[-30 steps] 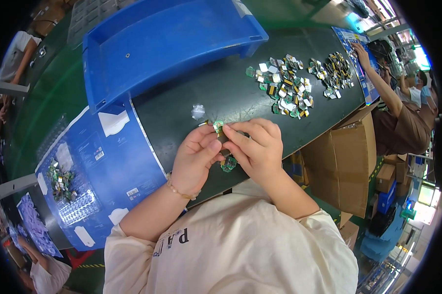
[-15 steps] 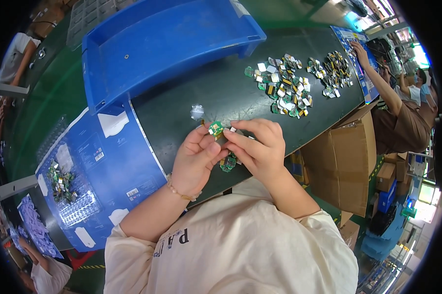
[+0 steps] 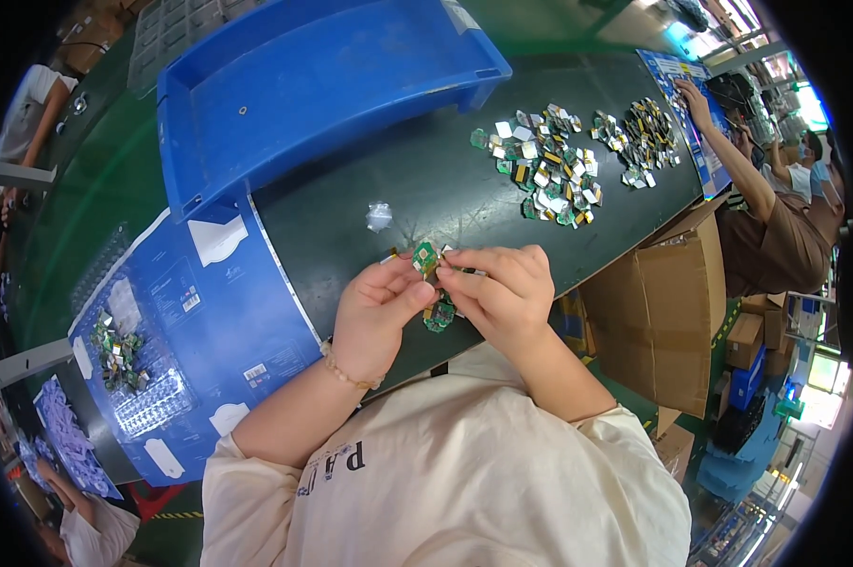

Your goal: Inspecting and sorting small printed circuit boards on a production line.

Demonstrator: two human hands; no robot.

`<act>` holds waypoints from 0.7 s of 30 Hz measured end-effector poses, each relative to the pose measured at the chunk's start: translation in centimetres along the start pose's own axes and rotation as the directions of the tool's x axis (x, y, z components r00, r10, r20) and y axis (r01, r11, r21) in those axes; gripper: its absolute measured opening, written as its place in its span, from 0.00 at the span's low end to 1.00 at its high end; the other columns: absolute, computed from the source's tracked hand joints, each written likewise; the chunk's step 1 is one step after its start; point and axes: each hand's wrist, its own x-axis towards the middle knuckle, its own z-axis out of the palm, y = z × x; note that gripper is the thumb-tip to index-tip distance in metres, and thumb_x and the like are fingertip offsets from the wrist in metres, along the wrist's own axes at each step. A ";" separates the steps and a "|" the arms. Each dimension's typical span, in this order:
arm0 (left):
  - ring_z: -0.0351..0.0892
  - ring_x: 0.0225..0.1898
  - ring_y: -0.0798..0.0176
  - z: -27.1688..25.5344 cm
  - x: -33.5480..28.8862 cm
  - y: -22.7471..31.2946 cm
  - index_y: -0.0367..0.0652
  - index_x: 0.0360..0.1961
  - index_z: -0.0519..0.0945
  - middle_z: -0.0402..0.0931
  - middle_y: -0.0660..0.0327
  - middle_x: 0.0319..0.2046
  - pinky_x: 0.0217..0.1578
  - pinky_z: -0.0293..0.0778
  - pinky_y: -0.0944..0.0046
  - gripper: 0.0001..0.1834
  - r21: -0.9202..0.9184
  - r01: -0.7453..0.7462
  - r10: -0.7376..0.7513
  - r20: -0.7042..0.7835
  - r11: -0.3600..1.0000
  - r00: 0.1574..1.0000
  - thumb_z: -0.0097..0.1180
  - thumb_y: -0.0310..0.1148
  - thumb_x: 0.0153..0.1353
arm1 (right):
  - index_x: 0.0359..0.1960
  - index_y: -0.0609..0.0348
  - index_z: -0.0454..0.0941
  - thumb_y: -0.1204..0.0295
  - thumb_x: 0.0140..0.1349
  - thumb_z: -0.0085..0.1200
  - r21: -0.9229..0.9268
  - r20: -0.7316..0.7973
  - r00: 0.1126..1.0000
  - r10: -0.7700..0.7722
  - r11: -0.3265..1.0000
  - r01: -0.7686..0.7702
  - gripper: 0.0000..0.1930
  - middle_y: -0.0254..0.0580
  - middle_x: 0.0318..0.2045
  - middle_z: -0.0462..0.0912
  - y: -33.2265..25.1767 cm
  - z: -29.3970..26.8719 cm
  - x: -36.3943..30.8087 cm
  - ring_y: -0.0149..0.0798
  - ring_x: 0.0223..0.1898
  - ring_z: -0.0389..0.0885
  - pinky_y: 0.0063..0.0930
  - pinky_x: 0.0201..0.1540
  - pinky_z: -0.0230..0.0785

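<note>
My left hand and my right hand meet over the near edge of the dark table. Between their fingertips they pinch a small green circuit board. More small green boards show below, between the two palms. A bead bracelet sits on my left wrist.
A big blue plastic bin stands at the back. A pile of small boards and a second pile lie to the right, where another person's arm reaches. A blue sheet lies left; a small clear wrapper sits mid-table. Cardboard boxes stand right.
Both hands stay together in the same spot; the fingers have shifted slightly on the small green board.
</note>
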 end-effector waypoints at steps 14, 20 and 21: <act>0.75 0.45 0.69 1.2 -0.1 0.6 0.39 0.56 0.68 0.76 0.62 0.44 0.45 0.72 0.69 0.22 -0.118 -0.048 0.040 -0.064 0.992 0.997 0.54 0.21 0.59 | 0.32 0.55 0.83 0.78 0.41 0.64 0.291 0.077 0.985 0.157 0.941 -0.173 0.12 0.38 0.35 0.82 0.3 0.9 -0.2 0.39 0.33 0.79 0.28 0.37 0.70; 0.75 0.47 0.68 1.3 0.0 0.8 0.40 0.54 0.69 0.76 0.60 0.46 0.48 0.71 0.67 0.21 -0.120 -0.067 0.057 -0.084 0.991 0.995 0.53 0.20 0.59 | 0.30 0.57 0.81 0.78 0.44 0.63 0.371 0.105 0.970 0.218 0.897 -0.241 0.10 0.41 0.39 0.81 0.0 1.2 0.3 0.39 0.35 0.79 0.29 0.40 0.70; 0.75 0.47 0.68 1.2 0.0 0.7 0.40 0.54 0.69 0.76 0.60 0.46 0.48 0.71 0.67 0.21 -0.120 -0.066 0.056 -0.084 0.991 0.995 0.53 0.20 0.59 | 0.30 0.57 0.79 0.78 0.44 0.63 0.412 0.143 0.953 0.268 0.859 -0.303 0.09 0.42 0.39 0.80 0.0 1.2 0.5 0.39 0.37 0.78 0.29 0.40 0.70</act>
